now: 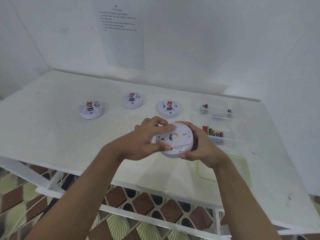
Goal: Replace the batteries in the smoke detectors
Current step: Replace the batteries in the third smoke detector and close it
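The left grip [145,141] and the right grip [202,146] hold one round white smoke detector [183,141] between them, lifted above the surface [60,135] with its flat back turned up toward the camera. The left grip curls its fingers over the far left edge and lays its thumb on the near part of the back, beside a small printed label; the right grip cups the right side, with the thumb on the near rim and the fingers hidden behind the body. Farther back on the surface three more white detectors stand in a loose row, a left detector [91,110], a middle detector [132,100] and a right detector [168,108], each showing a red battery on top. To the right of the hands a near clear box [225,138] holds a row of red, green and blue batteries [213,131], and behind it a far clear box [216,116] holds a few more. A clear lid with a green rim [249,174] lies near the front right edge. A printed sheet [121,40] hangs on the white wall behind, its text too blurred to read
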### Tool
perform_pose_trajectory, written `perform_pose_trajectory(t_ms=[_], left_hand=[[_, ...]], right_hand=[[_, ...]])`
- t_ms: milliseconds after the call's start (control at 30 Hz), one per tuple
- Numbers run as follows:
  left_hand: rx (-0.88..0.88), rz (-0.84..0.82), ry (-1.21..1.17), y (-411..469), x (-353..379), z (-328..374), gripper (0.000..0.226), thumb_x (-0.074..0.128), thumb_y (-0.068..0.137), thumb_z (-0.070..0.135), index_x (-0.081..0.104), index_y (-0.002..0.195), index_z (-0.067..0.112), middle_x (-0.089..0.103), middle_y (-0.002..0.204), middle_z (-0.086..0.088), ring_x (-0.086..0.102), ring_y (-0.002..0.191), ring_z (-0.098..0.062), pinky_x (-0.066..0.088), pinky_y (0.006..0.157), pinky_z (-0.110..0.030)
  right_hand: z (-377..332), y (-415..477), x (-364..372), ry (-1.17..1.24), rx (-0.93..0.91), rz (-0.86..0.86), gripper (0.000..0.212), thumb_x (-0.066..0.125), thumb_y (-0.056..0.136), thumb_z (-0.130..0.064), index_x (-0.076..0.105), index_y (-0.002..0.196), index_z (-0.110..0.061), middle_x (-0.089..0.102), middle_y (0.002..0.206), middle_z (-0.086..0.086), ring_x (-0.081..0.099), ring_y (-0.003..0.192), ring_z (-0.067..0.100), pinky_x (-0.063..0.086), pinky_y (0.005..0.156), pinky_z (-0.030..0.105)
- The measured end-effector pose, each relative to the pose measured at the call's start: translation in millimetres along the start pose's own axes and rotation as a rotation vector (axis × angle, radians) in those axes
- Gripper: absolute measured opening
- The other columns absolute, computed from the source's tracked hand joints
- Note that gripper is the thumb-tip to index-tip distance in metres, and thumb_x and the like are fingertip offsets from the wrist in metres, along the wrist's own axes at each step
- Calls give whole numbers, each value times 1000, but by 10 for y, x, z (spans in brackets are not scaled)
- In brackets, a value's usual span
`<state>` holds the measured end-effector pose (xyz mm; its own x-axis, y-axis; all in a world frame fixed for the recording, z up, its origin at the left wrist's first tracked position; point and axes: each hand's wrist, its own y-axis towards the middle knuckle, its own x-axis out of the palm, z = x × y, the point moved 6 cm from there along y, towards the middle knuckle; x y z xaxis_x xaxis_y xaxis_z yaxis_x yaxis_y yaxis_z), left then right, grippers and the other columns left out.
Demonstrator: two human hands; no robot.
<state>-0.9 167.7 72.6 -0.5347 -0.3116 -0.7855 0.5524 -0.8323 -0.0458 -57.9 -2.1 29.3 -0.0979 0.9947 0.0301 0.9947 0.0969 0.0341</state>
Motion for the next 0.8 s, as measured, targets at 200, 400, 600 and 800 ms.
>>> perform_pose_trajectory(t_ms=[200,400,600,800], left_hand=[[-2,-98,-48,-2,21,-28,68,55,83,61,36,147,47,33,131,29,28,128,-6,29,114,-42],[-14,-94,-109,23,25,-71,60,67,91,45,42,145,44,39,134,20,33,128,-1,30,106,-23],[36,324,-295,-22,-76,-102,40,74,74,58,69,111,44,62,118,28,55,116,0,42,89,-18],[93,561,-228,-101,-62,-130,46,85,71,41,66,113,43,63,118,30,57,119,-5,45,102,-32]], right_hand=[[86,8,38,52,34,-83,93,83,59,-8,45,143,-6,61,130,17,60,120,33,53,92,37],[97,19,45,79,63,-126,93,81,61,-7,43,146,-6,61,132,16,59,122,32,53,93,38],[139,31,34,288,57,-56,97,87,65,-12,39,148,-4,52,144,24,50,133,43,45,108,54],[61,45,104,348,82,84,101,94,61,-45,44,142,-13,62,135,14,64,120,35,57,93,35]])
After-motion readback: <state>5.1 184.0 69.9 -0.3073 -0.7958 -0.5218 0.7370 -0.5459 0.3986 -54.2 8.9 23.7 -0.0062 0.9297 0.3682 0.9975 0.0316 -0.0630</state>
